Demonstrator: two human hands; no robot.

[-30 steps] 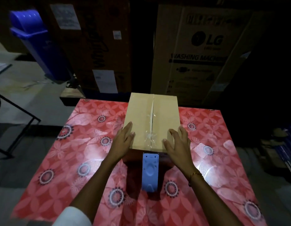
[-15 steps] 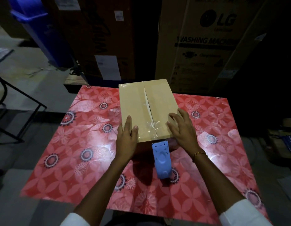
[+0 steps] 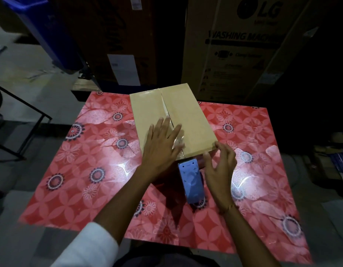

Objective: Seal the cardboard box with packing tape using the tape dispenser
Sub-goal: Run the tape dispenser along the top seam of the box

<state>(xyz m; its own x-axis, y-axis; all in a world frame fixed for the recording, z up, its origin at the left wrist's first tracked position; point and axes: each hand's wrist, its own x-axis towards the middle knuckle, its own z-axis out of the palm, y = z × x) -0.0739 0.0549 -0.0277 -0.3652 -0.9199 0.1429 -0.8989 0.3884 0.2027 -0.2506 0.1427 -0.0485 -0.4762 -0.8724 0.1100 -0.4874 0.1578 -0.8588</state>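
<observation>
A tan cardboard box (image 3: 188, 116) stands on the red flowered table (image 3: 93, 151), its two top flaps meeting along a centre seam. Clear tape (image 3: 178, 141) covers the near end of that seam. My left hand (image 3: 161, 145) lies flat on the box top, fingers spread, palm over the seam by the tape. My right hand (image 3: 219, 166) hovers off the box's near right corner with fingers apart, holding nothing. The blue tape dispenser (image 3: 191, 180) lies on the table against the box's near side, between my two hands.
A large LG washing machine carton (image 3: 243, 47) and a dark carton (image 3: 116, 39) stand behind the table. A blue bin (image 3: 45, 29) leans at the back left. A black metal frame (image 3: 18, 112) stands left of the table. Clutter lies on the floor at the right.
My left hand slid from the box's near left edge onto the seam. My right hand left the box top and dropped beside the near right corner. The box turned slightly.
</observation>
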